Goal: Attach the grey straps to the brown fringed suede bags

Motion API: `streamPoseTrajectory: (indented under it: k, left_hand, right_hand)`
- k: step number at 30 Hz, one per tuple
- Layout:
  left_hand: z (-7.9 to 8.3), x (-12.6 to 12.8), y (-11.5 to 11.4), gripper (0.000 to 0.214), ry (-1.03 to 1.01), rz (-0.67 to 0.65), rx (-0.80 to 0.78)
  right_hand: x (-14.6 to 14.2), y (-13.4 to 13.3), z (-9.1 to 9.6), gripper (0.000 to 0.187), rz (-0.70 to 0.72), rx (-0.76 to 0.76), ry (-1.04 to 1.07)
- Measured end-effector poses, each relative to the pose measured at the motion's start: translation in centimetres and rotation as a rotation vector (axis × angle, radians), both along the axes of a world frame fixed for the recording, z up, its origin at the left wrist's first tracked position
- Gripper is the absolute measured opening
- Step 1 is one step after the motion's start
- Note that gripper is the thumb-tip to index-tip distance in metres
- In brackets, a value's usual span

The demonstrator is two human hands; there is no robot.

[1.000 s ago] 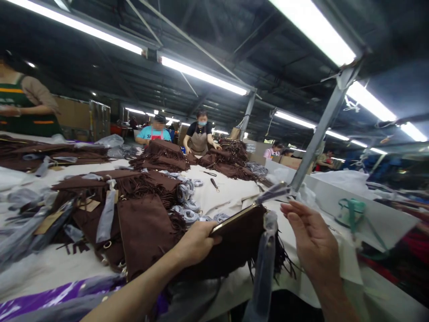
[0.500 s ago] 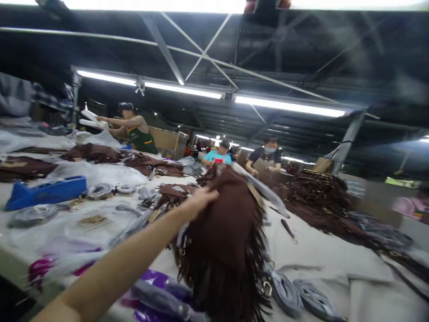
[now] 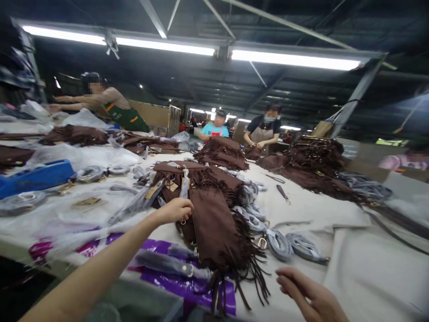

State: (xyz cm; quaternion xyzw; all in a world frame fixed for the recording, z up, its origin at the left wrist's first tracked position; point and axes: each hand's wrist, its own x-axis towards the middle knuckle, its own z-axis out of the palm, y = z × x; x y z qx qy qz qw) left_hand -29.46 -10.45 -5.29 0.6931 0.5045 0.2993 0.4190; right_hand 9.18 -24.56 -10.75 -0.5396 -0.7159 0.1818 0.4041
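A brown fringed bag [image 3: 214, 223] lies on the table, its long tassels spread toward the front. My left hand [image 3: 176, 210] is closed at the bag's zip edge, the fingertips curled against its upper left corner. My right hand [image 3: 310, 293] is at the lower right with its fingers stretched out, apart from the bag and holding nothing. Behind the bag sit more fringed bags [image 3: 181, 172] with paper tags. Grey wrapped coiled straps [image 3: 279, 243] lie to its right. A purple plastic bag [image 3: 161, 284] with a wrapped strap on it lies underneath at the front.
A blue tape dispenser [image 3: 40, 176] stands at the left among clear plastic bags. Stacks of brown bags [image 3: 315, 156] rise at the back right. A short dark strap [image 3: 283, 193] lies on the white table cover [image 3: 311, 210]. Several co-workers stand around the table.
The fringed bag, held up by my left hand before, has come down onto the table. My right hand has come into view at the lower right. The camera has tilted downward.
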Motion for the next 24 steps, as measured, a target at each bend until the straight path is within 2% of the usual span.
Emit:
streamPoseTrajectory:
  k: [1, 2, 5, 7, 9, 13, 17, 20, 24]
  left_hand:
    - [-0.9, 0.7, -0.4, 0.017, 0.036, -0.029, 0.030]
    - [-1.6, 1.2, -0.7, 0.026, 0.096, -0.061, 0.091]
    - [-2.9, 2.1, -1.3, 0.053, 0.436, -0.178, 0.362]
    - [-3.1, 2.5, -1.8, 0.055, 0.654, -0.242, 0.487]
    - [-2.9, 2.8, -2.6, 0.050, 0.720, -0.237, 0.521]
    - [-1.8, 3.6, -5.7, 0.024, 0.677, -0.170, 0.568]
    - [-2.3, 3.8, -8.5, 0.018, 0.596, -0.364, 0.552]
    - [-3.2, 3.6, -8.8, 0.027, 0.574, -0.387, 0.545]
    - [-3.4, 3.5, -8.2, 0.029, 0.618, -0.296, 0.497]
  right_hand:
    - [-1.7, 0.3, 0.2, 0.022, 0.086, 0.044, -0.064]
    - [-3.5, 0.6, 0.3, 0.020, 0.156, 0.094, -0.117]
    - [-8.6, 1.1, -0.1, 0.026, 0.301, 0.205, -0.249]
    - [-10.9, 1.5, -0.8, 0.040, 0.340, 0.241, -0.364]
    - [-12.1, 2.0, -1.3, 0.048, 0.335, 0.257, -0.486]
    - [-12.8, 3.3, -1.0, 0.045, 0.224, 0.237, -0.669]
    - [-12.6, 4.3, -0.5, 0.026, 0.182, 0.246, -0.842]
    - [-11.6, 5.1, -0.8, 0.022, 0.128, 0.275, -0.906]
    - [-9.6, 5.9, -1.0, 0.025, 0.011, 0.301, -0.880]
